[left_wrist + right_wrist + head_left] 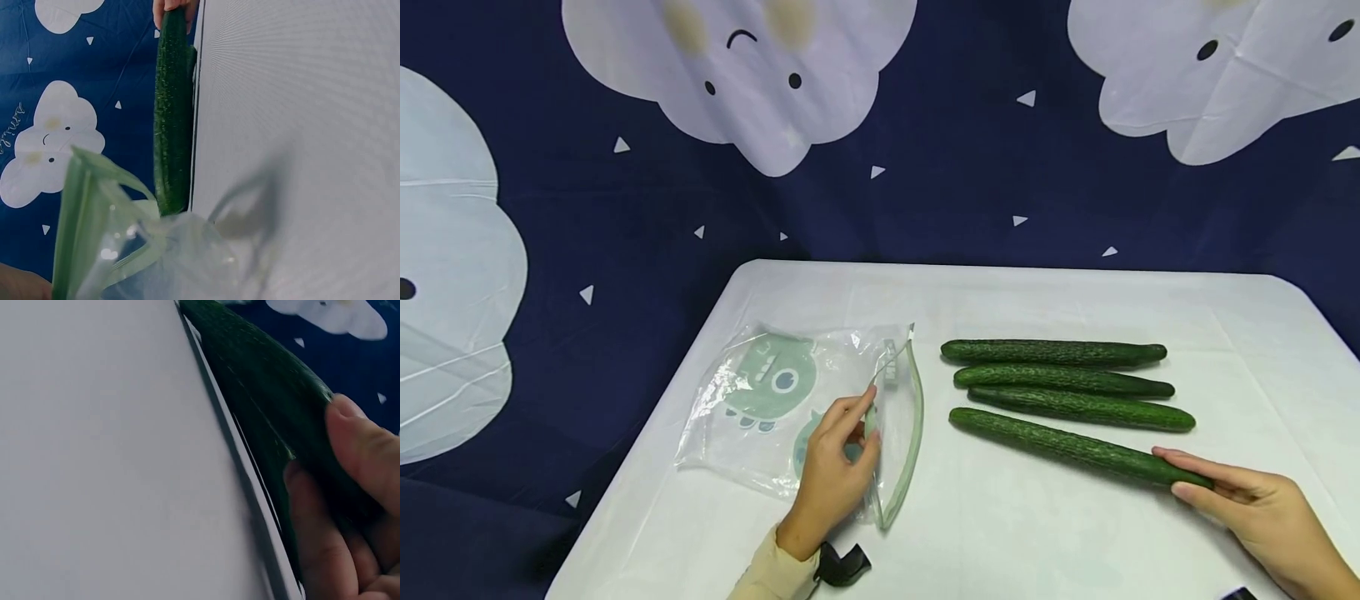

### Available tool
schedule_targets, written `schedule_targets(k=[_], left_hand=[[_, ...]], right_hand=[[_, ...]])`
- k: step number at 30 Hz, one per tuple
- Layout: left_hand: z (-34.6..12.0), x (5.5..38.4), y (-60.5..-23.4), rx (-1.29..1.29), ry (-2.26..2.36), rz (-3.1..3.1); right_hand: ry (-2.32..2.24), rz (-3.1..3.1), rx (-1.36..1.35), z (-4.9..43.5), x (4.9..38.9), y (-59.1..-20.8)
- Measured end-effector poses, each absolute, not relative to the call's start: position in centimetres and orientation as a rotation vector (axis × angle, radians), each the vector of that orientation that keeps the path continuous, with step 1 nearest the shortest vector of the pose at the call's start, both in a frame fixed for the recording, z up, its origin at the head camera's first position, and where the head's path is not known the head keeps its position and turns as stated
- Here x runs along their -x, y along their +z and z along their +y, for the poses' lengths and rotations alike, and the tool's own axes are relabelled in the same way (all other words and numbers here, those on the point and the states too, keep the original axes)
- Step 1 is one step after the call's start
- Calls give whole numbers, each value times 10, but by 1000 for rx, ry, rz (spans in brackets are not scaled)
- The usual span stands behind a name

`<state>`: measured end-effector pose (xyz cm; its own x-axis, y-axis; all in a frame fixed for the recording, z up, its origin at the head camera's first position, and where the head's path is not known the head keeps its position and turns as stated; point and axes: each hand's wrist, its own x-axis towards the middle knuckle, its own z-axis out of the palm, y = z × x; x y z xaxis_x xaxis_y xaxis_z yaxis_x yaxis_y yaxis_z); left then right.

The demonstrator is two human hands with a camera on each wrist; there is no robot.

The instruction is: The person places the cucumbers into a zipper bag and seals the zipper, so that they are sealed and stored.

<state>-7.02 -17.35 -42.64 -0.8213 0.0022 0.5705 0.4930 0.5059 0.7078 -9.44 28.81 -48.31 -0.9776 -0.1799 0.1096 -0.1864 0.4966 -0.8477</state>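
A clear zip bag with green monster prints lies at the left of the table, its green-edged mouth parted and facing right. My left hand pinches the near lip of that mouth between thumb and fingers. In the left wrist view the green zip strip stands up beside the opening. My right hand grips a long dark green cucumber by its right end, thumb on the near side. The cucumber's far end points left, toward the bag. In the right wrist view, thumb and fingers wrap the cucumber.
Behind the held cucumber, several more lie side by side, among them a rear cucumber and a front one. A white cloth covers the table. At the back hangs a dark blue curtain with clouds.
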Motion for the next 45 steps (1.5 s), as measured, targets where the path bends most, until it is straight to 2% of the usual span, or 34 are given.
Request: schedule_targets(k=[14, 26, 35, 45], left_hand=[[-173, 68, -423, 408, -1277, -2241], [-175, 70, -427, 411, -1288, -2237], [-184, 75, -455, 397, -1380, -2268], [-185, 77, -458, 472, -1538, -2250]], right_hand=[[2047, -2453, -597, 273, 89, -479], [2025, -2596, -666, 244, 83, -477], [2252, -2431, -817, 214, 82, -484], [2205, -2504, -749, 195, 80, -480]])
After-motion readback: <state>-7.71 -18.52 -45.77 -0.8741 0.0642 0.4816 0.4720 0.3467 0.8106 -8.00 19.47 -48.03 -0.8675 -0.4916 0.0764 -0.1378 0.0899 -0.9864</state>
